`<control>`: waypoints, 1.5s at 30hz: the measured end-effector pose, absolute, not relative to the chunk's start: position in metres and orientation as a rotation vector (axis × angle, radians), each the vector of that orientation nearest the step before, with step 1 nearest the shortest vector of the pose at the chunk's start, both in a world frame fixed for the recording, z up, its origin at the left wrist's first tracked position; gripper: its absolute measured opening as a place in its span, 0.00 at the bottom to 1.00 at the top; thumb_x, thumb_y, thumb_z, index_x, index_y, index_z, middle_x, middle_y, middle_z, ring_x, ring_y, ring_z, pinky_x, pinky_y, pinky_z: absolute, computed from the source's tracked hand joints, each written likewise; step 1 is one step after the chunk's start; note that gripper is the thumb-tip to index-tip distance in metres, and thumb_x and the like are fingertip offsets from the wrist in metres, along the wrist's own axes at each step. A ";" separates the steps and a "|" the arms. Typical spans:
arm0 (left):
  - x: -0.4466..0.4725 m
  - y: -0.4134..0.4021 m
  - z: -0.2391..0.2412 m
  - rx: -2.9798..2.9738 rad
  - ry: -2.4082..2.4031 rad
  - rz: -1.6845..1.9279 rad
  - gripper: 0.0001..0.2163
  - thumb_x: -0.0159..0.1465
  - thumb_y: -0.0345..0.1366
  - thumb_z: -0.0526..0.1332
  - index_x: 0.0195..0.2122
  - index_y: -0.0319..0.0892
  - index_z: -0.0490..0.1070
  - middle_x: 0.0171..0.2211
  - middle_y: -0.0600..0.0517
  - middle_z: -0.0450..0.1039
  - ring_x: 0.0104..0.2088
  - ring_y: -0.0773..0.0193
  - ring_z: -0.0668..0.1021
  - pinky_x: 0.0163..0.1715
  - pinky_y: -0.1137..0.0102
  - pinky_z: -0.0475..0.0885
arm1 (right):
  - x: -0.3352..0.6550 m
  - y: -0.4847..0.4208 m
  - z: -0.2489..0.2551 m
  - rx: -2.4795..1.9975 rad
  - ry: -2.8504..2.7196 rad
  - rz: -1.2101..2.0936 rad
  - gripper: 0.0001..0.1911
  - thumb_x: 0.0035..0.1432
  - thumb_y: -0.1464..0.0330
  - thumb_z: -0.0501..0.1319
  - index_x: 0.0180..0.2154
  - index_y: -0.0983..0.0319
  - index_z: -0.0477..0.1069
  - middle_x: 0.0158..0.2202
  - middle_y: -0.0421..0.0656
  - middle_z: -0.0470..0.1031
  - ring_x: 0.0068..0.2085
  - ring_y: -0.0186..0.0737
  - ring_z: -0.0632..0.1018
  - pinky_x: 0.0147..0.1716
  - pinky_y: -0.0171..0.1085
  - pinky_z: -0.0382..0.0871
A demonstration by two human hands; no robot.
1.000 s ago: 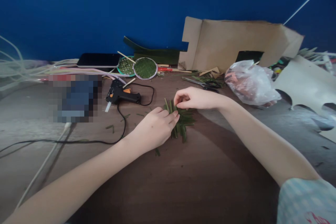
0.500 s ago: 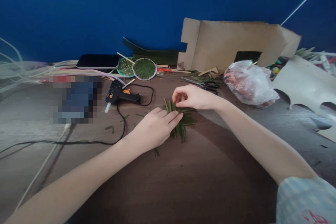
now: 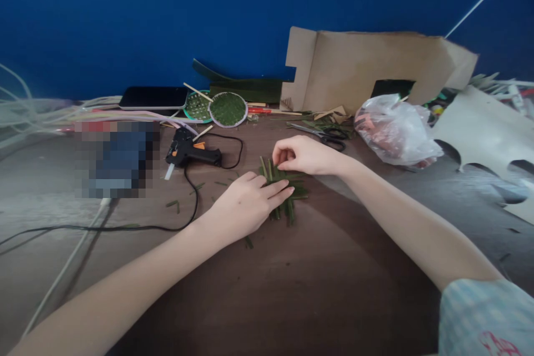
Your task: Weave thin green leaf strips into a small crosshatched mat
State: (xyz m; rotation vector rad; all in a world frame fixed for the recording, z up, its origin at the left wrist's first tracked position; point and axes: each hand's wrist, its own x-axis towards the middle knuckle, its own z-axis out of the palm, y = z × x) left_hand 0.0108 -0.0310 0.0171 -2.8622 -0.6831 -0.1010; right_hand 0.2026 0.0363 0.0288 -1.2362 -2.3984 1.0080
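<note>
A small mat of crossed green leaf strips (image 3: 287,200) lies on the brown table (image 3: 292,289) in the middle of the view. My left hand (image 3: 246,203) rests flat on its left side, fingers stretched out over the strips and pressing them down. My right hand (image 3: 304,154) is at the mat's far edge, thumb and fingers pinched on the end of one strip. Part of the mat is hidden under both hands.
A black glue gun (image 3: 192,152) with its cord lies left of the mat. Behind are round woven green discs (image 3: 227,109), a dark phone (image 3: 153,97), scissors (image 3: 325,134), a cardboard piece (image 3: 367,69), a clear plastic bag (image 3: 394,130) and white cut sheet (image 3: 488,133).
My left hand's fingers have stretched further right over the strips. My right hand has stayed pinched at the far edge, shifting slightly left.
</note>
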 end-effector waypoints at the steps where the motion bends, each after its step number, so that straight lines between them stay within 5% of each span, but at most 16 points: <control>1: 0.011 -0.031 0.017 -2.868 -0.683 -0.100 0.20 0.60 0.29 0.55 0.54 0.43 0.64 0.54 0.52 0.68 0.36 0.62 0.72 0.36 0.65 0.65 | 0.203 0.036 0.028 -1.235 -2.400 1.000 0.05 0.45 0.75 0.58 0.29 0.64 0.70 0.25 0.38 0.72 0.26 0.30 0.70 0.28 0.30 0.61; 45: 0.011 -0.026 0.014 -2.808 -0.579 -0.203 0.10 0.61 0.27 0.53 0.40 0.35 0.70 0.37 0.47 0.74 0.28 0.65 0.73 0.28 0.68 0.66 | 0.203 0.038 0.023 -1.185 -2.448 0.904 0.07 0.44 0.78 0.56 0.27 0.63 0.69 0.25 0.38 0.71 0.25 0.30 0.68 0.28 0.30 0.59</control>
